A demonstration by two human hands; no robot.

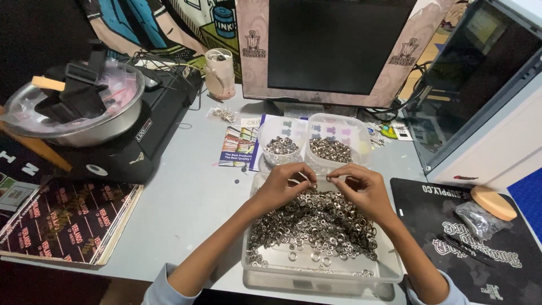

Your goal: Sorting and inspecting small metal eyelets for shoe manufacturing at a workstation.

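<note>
A dark monitor (332, 48) in a pale patterned frame stands at 12 o'clock on the grey table (186, 197), with a cream mug (219, 73) at 11 o'clock beside it. A metal bowl (79, 107) holding black parts sits on a black machine (127, 141) at 10 o'clock, a dark printed board (68, 220) below at 8 o'clock. At 4 o'clock a black mat (480, 243) carries a tan oval pad (493, 203) and a small clear bag (477, 219).

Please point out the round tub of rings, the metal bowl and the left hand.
round tub of rings (281, 148): head view, on the rings inside.
metal bowl (116, 121): head view, on its outer wall.
left hand (285, 185): head view, back of the hand.
</note>
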